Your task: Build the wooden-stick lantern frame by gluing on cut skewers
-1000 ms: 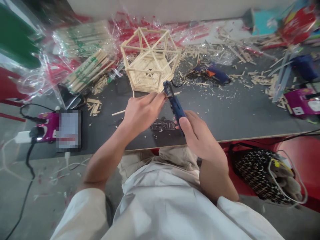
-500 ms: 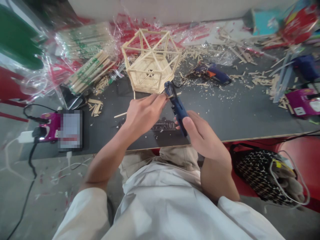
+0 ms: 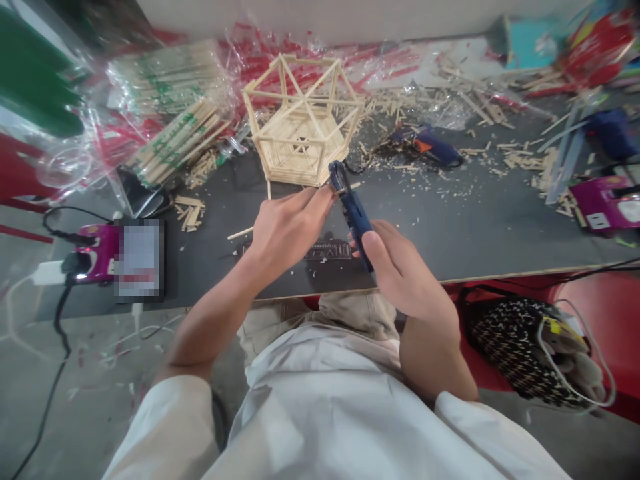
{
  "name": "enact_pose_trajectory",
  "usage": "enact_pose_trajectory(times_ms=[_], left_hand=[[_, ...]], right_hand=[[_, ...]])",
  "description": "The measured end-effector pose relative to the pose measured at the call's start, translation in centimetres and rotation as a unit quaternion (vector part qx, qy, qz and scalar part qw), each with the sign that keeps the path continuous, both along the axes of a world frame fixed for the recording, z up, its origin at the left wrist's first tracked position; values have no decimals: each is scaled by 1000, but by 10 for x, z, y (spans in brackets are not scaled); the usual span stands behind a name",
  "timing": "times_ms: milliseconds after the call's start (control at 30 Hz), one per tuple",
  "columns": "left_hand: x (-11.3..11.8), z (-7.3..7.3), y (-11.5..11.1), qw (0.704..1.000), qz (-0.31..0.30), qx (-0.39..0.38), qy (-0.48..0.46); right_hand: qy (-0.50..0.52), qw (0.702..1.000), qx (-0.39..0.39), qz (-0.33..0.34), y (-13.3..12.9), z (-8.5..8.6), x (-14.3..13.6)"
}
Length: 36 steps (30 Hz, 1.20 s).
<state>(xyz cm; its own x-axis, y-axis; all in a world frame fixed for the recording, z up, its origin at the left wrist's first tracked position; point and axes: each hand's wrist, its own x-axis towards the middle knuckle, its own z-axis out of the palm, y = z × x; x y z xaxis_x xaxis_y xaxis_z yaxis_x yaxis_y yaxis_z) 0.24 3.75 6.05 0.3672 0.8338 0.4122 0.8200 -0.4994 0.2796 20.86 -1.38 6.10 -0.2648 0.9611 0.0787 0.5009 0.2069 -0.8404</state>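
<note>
My left hand (image 3: pixel 289 225) is closed on a thin wooden stick (image 3: pixel 241 233), with the fingers pressed together. One end of the stick pokes out left of the hand; the other passes by the fingertips to the jaws of blue-handled pliers (image 3: pixel 356 215). My right hand (image 3: pixel 409 270) grips those pliers by the handles, jaws pointing away from me. Whether the jaws bite into the stick is too small to tell. Just beyond both hands stands an open, many-sided frame (image 3: pixel 324 141) built of wooden sticks, its stacked base flat on the dark table (image 3: pixel 425 233).
Bundled sticks in plastic (image 3: pixel 175 143) lie at the back left. A glue gun (image 3: pixel 437 147) rests among scattered stick offcuts behind the pliers. A phone (image 3: pixel 140 260) and a purple power strip (image 3: pixel 100 253) sit left; another purple strip (image 3: pixel 607 203) is right. A patterned bag (image 3: pixel 520 347) hangs below.
Both hands keep nearly the same pose, with the stick and pliers in place. Only a slight shift of the whole view shows.
</note>
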Motion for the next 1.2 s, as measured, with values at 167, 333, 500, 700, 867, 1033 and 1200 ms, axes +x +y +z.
enact_pose_trajectory(times_ms=[167, 333, 500, 700, 867, 1033, 1200], left_hand=[[2, -2, -2, 1000, 13, 4, -3], [2, -2, -3, 1000, 18, -16, -15], [2, -1, -3, 1000, 23, -14, -4], [3, -3, -3, 1000, 23, -7, -10], [2, -5, -3, 1000, 23, 2, -10], [3, -4, -2, 1000, 23, -14, -8], [3, -1, -5, 999, 34, -13, -1]], right_hand=[[-12, 1000, -3, -9, 1, -1, -1], [-9, 1000, -10, -13, 1, 0, -3], [-18, 1000, -12, -15, 1, -1, -3], [-26, 999, -13, -16, 2, -2, -4], [-24, 999, -13, -23, 1, -1, -6], [-19, 999, -18, -21, 0, -2, -6], [-49, 998, 3, -38, 0, 1, -9]])
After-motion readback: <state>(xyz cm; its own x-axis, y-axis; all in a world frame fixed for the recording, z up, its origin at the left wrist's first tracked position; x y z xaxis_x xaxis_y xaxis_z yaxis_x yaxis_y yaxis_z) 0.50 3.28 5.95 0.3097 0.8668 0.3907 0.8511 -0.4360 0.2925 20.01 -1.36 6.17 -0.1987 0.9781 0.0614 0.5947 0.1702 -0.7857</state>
